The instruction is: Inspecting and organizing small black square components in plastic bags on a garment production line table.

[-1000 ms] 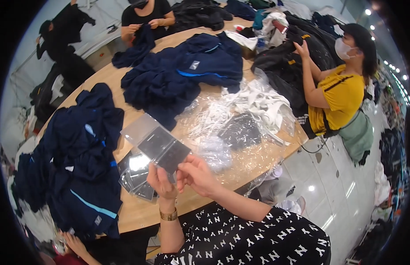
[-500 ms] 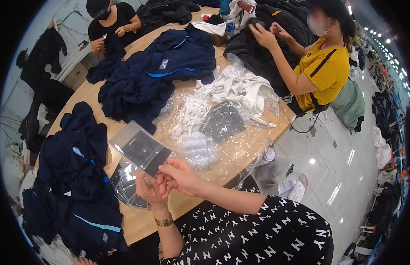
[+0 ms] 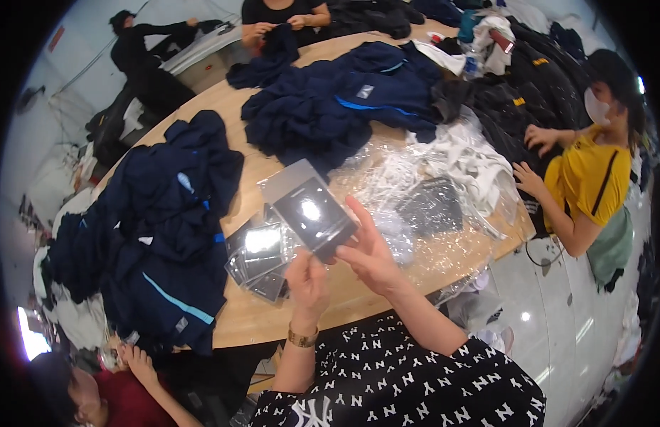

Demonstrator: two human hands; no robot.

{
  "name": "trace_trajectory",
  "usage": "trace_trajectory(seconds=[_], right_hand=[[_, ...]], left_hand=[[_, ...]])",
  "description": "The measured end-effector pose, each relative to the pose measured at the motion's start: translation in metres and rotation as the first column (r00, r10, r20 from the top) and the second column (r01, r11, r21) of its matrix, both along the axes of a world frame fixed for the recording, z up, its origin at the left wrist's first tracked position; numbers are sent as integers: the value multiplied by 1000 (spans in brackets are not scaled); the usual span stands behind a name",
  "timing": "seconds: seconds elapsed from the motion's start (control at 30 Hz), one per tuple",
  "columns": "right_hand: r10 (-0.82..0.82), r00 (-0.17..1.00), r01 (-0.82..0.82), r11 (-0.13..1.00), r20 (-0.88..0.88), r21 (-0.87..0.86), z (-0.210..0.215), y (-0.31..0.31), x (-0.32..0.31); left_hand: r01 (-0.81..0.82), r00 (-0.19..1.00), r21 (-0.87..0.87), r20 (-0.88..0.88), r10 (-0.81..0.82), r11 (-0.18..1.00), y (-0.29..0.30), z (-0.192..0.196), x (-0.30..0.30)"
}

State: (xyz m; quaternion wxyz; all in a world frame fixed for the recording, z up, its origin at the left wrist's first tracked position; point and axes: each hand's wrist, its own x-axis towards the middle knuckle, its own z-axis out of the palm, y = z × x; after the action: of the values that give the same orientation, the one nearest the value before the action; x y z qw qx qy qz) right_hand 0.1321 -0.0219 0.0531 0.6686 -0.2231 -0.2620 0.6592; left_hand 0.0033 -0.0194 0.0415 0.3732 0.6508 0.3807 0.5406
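I judge the work partly done: my left hand (image 3: 306, 283) and right hand (image 3: 369, 250) together pinch one clear-bagged dark packet (image 3: 310, 212) raised just above the small packet stack (image 3: 261, 257) on the desk (image 3: 358, 292), with many navy garments (image 3: 159, 235) beside that stack unbagged.

Round wooden table (image 3: 358, 302), heaped with navy garments (image 3: 159, 235) at left and upper centre (image 3: 344, 107), stacked clear-bagged packets (image 3: 262, 260) lower centre, crumpled plastic bags (image 3: 444, 178) at right.
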Motion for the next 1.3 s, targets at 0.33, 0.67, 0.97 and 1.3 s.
trace_trajectory(seconds=[0.33, 0.67, 0.97, 1.3], right_hand=[[53, 996, -64, 984, 68, 167, -3, 4, 6], [-82, 973, 62, 993, 217, 98, -10, 1, 4], [-167, 909, 132, 984, 382, 117, 7, 2, 0], [-154, 951, 139, 988, 267, 74, 2, 4, -4]], left_hand=[[124, 980, -99, 171, -105, 987, -4, 4, 5], [166, 980, -150, 137, -145, 975, -1, 10, 2], [163, 973, -221, 198, -120, 961, 2, 14, 0], [-46, 998, -68, -44, 43, 997, 8, 18, 1]])
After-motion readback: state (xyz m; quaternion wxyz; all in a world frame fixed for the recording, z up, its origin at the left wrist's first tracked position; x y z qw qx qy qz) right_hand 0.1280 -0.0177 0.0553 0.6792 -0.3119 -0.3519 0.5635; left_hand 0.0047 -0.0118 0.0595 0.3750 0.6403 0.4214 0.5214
